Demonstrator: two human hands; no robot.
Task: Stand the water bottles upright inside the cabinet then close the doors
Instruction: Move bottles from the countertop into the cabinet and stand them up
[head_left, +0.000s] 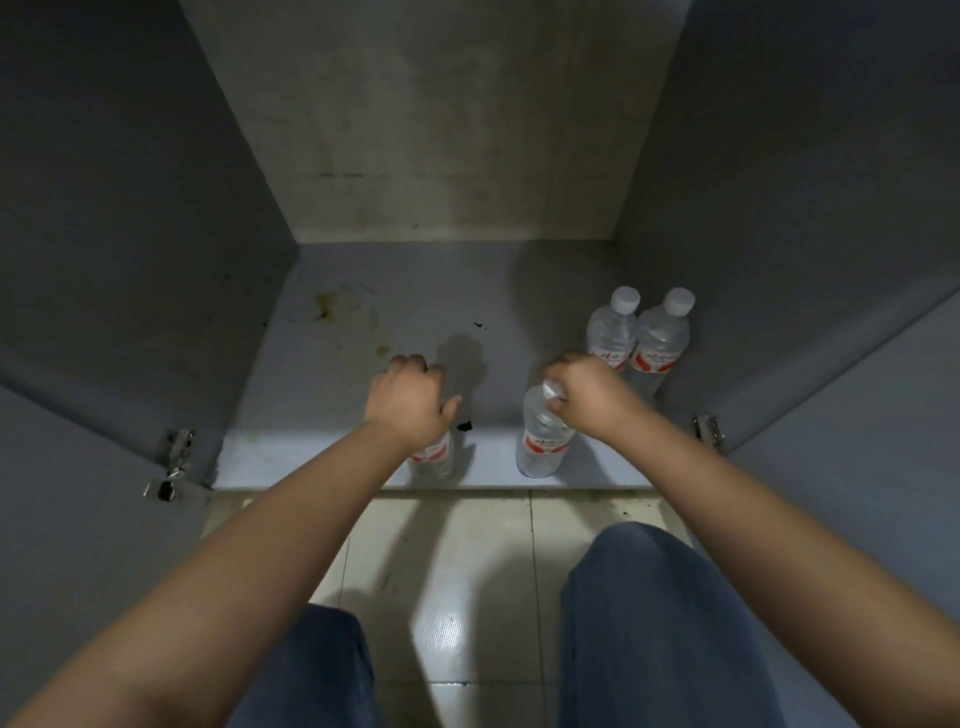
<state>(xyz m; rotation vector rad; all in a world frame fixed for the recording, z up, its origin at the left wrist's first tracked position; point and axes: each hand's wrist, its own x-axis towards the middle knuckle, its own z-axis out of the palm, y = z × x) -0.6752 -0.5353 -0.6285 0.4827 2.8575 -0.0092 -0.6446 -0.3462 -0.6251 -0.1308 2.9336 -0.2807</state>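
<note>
Two clear water bottles with white caps and red labels stand upright side by side at the right of the cabinet floor (363, 332), one (613, 332) just left of the other (662, 338). My right hand (587, 395) grips the top of a third upright bottle (543, 441) near the front edge. My left hand (410, 400) is curled over the top of a fourth bottle (434, 460), which stands at the front edge; only its lower part shows under my wrist.
Both grey cabinet doors stand swung open, left door (67, 519) and right door (857, 441), with metal hinges (174, 457) at the front corners. The cabinet floor has stains and dark specks. My knees in blue jeans (660, 623) are over a pale tiled floor (467, 571).
</note>
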